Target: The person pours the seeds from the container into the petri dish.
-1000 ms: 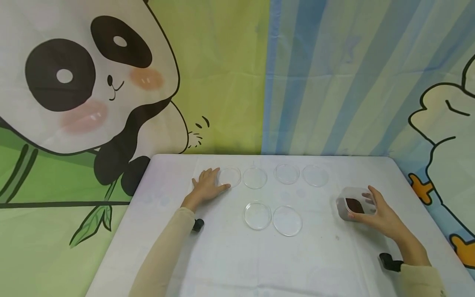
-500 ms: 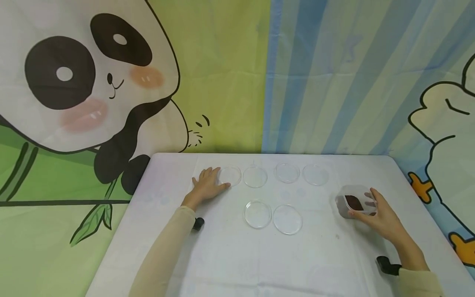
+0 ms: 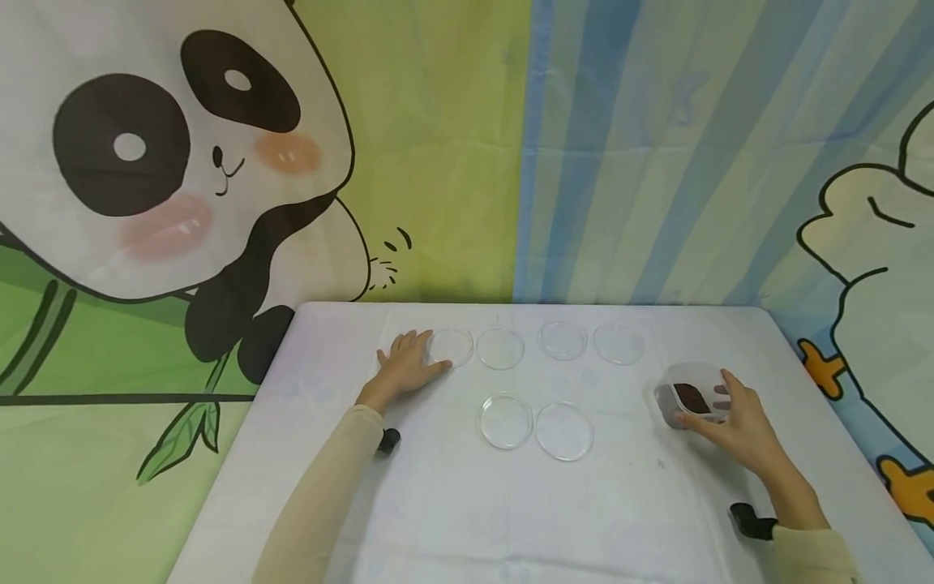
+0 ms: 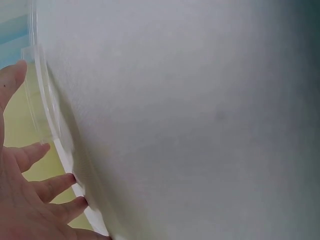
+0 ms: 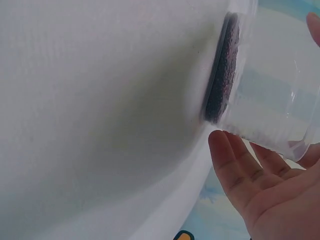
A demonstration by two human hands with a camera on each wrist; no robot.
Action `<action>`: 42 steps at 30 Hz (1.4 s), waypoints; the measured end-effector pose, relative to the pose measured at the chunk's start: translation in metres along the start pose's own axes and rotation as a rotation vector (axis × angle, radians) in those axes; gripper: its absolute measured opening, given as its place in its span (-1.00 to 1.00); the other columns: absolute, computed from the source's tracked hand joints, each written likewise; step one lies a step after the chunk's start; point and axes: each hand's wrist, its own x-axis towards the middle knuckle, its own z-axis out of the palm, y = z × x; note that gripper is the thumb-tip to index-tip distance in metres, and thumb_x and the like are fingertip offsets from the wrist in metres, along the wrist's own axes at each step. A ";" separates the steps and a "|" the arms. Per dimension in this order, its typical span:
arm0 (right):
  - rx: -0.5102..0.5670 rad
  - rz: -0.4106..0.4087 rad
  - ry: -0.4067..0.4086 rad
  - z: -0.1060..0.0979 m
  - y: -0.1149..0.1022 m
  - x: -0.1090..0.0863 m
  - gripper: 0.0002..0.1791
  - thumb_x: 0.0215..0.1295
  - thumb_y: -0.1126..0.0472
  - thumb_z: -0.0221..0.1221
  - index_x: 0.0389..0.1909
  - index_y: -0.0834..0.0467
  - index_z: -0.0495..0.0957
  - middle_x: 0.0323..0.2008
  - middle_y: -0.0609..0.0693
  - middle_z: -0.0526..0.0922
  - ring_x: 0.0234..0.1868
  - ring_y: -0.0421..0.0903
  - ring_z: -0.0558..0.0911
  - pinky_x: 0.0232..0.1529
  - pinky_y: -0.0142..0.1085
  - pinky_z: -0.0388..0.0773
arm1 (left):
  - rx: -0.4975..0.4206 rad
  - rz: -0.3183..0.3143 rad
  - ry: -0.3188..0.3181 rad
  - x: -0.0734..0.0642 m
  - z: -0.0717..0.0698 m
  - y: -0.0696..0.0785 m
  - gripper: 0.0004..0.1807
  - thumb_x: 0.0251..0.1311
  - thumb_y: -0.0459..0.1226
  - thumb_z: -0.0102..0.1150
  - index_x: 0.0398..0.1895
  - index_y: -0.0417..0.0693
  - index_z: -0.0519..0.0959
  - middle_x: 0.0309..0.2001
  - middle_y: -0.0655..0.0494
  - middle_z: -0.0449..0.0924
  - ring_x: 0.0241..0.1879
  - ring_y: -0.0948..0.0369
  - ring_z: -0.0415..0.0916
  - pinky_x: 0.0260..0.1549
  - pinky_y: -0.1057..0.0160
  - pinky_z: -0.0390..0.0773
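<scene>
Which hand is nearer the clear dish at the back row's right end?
Right hand: it holds the container, right of and below that dish in the head view. The left hand is farther, at the leftmost dish.

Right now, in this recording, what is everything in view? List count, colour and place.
Clear round shallow dishes: six, colourless, four in a far row, two nearer
Clear plastic tub: one, colourless, table's right side
Dark granular material: one portion, brown, inside tub
White-topped table: one, white, beneath dishes
Cartoon-printed backdrop: one, multicoloured, behind table
Long sleeves: two, cream, forearms
Black wrist-worn devices: two, black, wrists
Left hand: one, bare, leftmost dish
Right hand: one, bare, gripping tub
</scene>
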 end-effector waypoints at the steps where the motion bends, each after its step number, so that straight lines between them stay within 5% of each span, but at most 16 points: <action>1: -0.002 0.001 0.005 0.001 0.000 0.000 0.32 0.13 -0.05 0.47 0.51 0.47 -0.29 0.24 0.64 0.18 0.10 0.58 0.38 -0.11 0.37 0.48 | -0.002 0.002 0.000 0.000 0.000 0.000 -0.04 0.25 0.29 0.13 0.57 0.01 0.13 0.53 -0.25 -0.01 0.51 -0.22 -0.21 0.24 -0.54 -0.30; 17: 0.041 -0.079 0.106 0.009 -0.019 0.014 0.18 0.07 0.05 0.52 0.50 0.42 -0.02 0.29 0.49 0.31 0.17 0.46 0.36 0.03 0.31 0.38 | -0.001 0.002 0.001 -0.001 0.000 -0.002 -0.02 0.23 0.32 0.12 0.57 0.02 0.12 0.53 -0.26 -0.03 0.51 -0.24 -0.22 0.25 -0.53 -0.29; 42: 0.207 -0.216 0.034 0.028 -0.074 0.062 0.12 0.10 0.20 0.50 0.53 0.31 -0.03 0.37 0.38 0.23 0.28 0.44 0.33 0.06 0.31 0.44 | 0.008 -0.006 0.006 -0.001 0.001 -0.001 -0.03 0.23 0.31 0.12 0.57 0.05 0.13 0.54 -0.23 -0.01 0.52 -0.21 -0.19 0.26 -0.52 -0.27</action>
